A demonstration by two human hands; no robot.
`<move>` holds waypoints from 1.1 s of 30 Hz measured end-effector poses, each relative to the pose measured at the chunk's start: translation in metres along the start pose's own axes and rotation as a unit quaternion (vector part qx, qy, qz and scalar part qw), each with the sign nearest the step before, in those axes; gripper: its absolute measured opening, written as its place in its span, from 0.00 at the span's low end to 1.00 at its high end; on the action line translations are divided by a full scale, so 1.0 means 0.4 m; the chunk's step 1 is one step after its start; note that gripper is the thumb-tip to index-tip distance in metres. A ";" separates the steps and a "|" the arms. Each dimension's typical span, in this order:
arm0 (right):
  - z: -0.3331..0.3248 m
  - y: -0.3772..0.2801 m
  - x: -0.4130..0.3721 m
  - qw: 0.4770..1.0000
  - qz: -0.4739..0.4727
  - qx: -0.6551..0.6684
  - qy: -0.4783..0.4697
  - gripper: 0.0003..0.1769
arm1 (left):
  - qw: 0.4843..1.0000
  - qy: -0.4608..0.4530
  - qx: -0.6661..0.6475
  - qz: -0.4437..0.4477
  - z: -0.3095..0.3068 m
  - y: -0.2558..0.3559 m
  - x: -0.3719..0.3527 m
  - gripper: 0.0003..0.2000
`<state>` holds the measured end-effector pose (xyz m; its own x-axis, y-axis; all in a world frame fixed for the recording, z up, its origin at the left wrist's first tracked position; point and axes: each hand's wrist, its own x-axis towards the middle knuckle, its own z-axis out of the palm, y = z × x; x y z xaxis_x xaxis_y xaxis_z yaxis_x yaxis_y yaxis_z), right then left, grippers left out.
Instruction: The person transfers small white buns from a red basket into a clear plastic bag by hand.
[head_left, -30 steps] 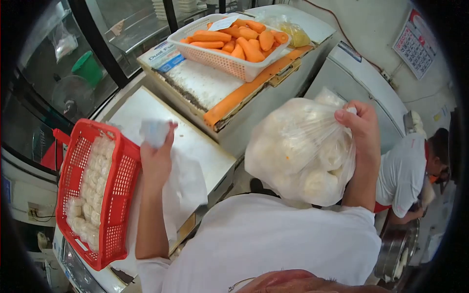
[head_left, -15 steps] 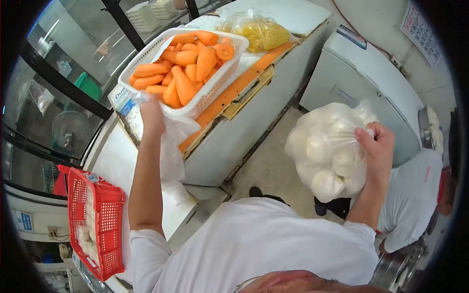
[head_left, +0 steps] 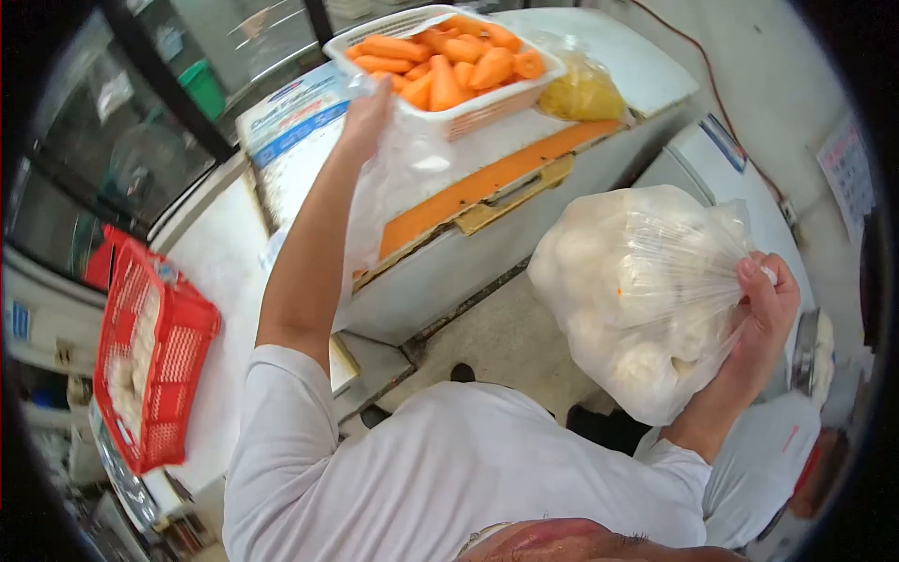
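At the near left corner of the white basket (head_left: 496, 109) of orange carrots (head_left: 449, 80), my left hand (head_left: 368, 117) is closed on a clear, crumpled plastic bag (head_left: 407, 155) that hangs over the white freezer lid. My right hand (head_left: 770, 290) grips the gathered neck of a clear bag (head_left: 637, 290) full of round white items. This bag hangs over the floor, to the right of my body. Behind the basket's right end lies a bag of yellow food (head_left: 585, 89).
A red crate (head_left: 178, 375) with white items stands on the left counter. An orange strip (head_left: 506, 183) and a yellowish handle run along the freezer's front edge. Another white freezer (head_left: 688, 164) is at the right. A co-worker's white shirt (head_left: 763, 468) shows at the lower right.
The carrot basket and freezer sit higher and further right in view. My left hand, still holding the clear bag, appears higher. The bag in my right hand looks larger and nearer.
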<state>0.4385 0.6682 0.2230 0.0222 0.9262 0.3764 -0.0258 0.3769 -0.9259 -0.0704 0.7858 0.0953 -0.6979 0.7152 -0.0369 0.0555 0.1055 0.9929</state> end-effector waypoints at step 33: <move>1.616 0.141 0.332 0.920 -0.196 -0.308 -0.139 0.24 | 0.840 0.521 -0.142 0.060 -1.131 -0.221 -1.331 0.17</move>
<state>-0.2062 0.8195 0.2417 -0.3498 0.7202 0.5992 0.5040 0.6838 -0.5276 -0.0266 0.0830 0.0786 -0.9533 -0.2995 0.0379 0.1010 -0.1982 0.9749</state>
